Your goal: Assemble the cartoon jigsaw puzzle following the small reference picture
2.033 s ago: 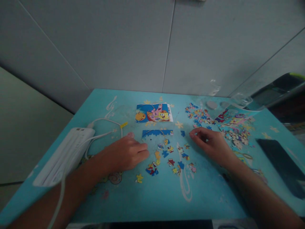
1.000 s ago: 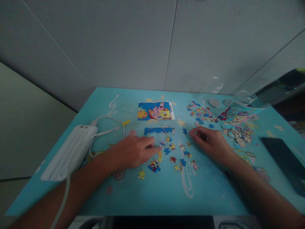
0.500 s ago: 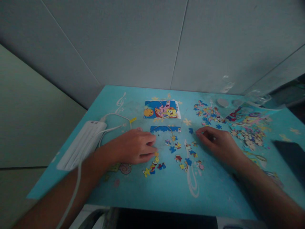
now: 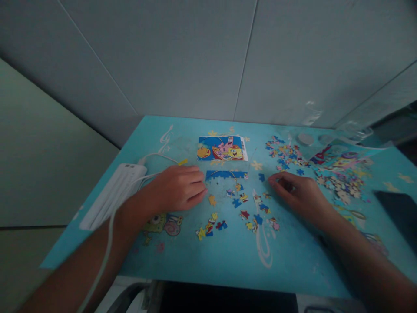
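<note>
A pale blue desk point(image 4: 228, 258) printed with cartoon figures and yellow flowers stretches under both hands, its far edge meeting a grey panelled wall point(image 4: 182, 65) well beyond them. Left of the left hand point(image 4: 184, 188) lies a white device point(image 4: 112, 195) whose white cable point(image 4: 110, 239) crosses the left forearm; right of the right forearm sits a dark flat slab point(image 4: 399, 217). The hands rest well apart, the left palm down with fingers bent, the right hand point(image 4: 295, 187) curled with thumb and forefinger brought near each other; in this dim light I cannot tell whether either one grips anything. Between them lies the joined blue puzzle strip point(image 4: 224, 174), just beside the left fingertips, with a single blue piece point(image 4: 262, 177) just off the right fingertips. Nearer the person, loose puzzle pieces point(image 4: 236, 203) are scattered between the hands, and beyond the strip lies a picture card point(image 4: 222, 148). Past the right hand spreads a colourful heap of pieces point(image 4: 285, 155), with a paler heap point(image 4: 342, 188) farther to its right
</note>
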Demonstrator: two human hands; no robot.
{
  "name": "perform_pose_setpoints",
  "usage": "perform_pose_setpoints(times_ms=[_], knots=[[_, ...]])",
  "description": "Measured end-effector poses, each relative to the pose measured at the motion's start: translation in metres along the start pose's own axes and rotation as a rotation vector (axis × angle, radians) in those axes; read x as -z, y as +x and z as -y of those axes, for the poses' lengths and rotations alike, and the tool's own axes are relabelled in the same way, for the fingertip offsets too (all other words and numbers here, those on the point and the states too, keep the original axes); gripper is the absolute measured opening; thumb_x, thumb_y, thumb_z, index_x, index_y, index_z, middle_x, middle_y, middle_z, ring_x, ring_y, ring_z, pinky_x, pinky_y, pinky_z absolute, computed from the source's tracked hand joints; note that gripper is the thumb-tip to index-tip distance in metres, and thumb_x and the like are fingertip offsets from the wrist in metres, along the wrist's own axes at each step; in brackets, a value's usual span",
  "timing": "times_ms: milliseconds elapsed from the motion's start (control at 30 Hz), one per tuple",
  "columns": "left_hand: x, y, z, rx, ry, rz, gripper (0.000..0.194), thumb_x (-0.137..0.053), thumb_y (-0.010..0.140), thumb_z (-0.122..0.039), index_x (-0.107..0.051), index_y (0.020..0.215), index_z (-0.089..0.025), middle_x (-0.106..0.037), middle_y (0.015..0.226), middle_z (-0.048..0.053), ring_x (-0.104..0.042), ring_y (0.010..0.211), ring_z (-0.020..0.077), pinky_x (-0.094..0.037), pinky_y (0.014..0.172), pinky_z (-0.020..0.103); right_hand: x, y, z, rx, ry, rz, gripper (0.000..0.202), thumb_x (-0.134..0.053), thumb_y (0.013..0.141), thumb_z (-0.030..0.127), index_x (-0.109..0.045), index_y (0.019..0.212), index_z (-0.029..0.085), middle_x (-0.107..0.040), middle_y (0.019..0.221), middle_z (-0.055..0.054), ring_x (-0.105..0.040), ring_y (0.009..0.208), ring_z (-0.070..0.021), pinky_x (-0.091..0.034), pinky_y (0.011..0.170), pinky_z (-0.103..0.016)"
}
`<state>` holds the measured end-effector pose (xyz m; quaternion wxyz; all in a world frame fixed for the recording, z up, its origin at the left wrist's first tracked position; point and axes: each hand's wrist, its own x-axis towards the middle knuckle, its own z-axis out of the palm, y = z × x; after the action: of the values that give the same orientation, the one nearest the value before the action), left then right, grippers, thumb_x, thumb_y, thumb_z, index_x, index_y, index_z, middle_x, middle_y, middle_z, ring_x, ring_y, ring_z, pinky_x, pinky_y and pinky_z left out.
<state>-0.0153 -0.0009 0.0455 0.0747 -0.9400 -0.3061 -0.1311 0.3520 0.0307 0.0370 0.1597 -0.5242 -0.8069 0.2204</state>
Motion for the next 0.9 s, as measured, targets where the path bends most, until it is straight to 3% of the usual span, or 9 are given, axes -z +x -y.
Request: perform_pose_setpoints(times_ms=[200, 400, 633, 767, 900], knots=[[-0.002, 0.003, -0.001, 0.008, 0.029, -0.067, 0.027, -0.053, 0.099, -0.023, -0.063, 0.074, -0.018, -0.054, 0.073, 0.002, -0.045, 0.071, 0.0178, -0.044, 0.068, 0.033, -0.001, -0.001, -0.002, 0.008, -0.022, 0.007, 0.027, -0.053, 0.1, 0.043, -0.069, 0.104, 0.022, -0.066, 0.069, 0.0, -0.059, 0.057, -0.0155, -0.043, 0.057, -0.028], [-0.006, 0.006, -0.009, -0.078, -0.039, -0.034, 0.024, -0.053, 0.1, -0.024, -0.066, 0.08, -0.018, -0.059, 0.077, 0.003, -0.05, 0.074, 0.0182, -0.045, 0.074, 0.035, -0.003, 0.001, -0.004, 0.015, -0.038, 0.014, 0.026, -0.052, 0.1, 0.042, -0.069, 0.105, 0.022, -0.07, 0.073, -0.001, -0.062, 0.059, -0.0163, -0.042, 0.058, -0.028], [-0.008, 0.008, -0.024, -0.148, -0.227, 0.088, 0.029, -0.057, 0.099, -0.046, -0.068, 0.107, -0.02, -0.065, 0.091, 0.005, -0.056, 0.083, 0.0206, -0.043, 0.078, 0.04, -0.004, 0.0, -0.002, 0.013, -0.045, 0.012, 0.026, -0.052, 0.101, 0.042, -0.069, 0.105, 0.023, -0.07, 0.074, -0.001, -0.062, 0.061, -0.017, -0.043, 0.06, -0.028], [-0.009, 0.009, -0.027, -0.197, -0.277, 0.117, 0.033, -0.061, 0.097, -0.045, -0.066, 0.117, -0.02, -0.064, 0.091, 0.005, -0.055, 0.081, 0.0202, -0.042, 0.076, 0.039, -0.002, 0.0, 0.002, 0.026, -0.067, 0.01, 0.026, -0.052, 0.101, 0.041, -0.07, 0.103, 0.023, -0.07, 0.072, -0.001, -0.061, 0.059, -0.0165, -0.042, 0.059, -0.028], [-0.01, 0.01, -0.027, -0.214, -0.279, 0.144, 0.031, -0.064, 0.096, -0.044, -0.067, 0.115, -0.021, -0.063, 0.087, 0.004, -0.055, 0.08, 0.0204, -0.043, 0.075, 0.038, -0.001, -0.001, 0.005, 0.042, -0.087, 0.0, 0.026, -0.051, 0.1, 0.039, -0.071, 0.103, 0.022, -0.072, 0.075, -0.002, -0.063, 0.06, -0.0168, -0.042, 0.059, -0.028]])
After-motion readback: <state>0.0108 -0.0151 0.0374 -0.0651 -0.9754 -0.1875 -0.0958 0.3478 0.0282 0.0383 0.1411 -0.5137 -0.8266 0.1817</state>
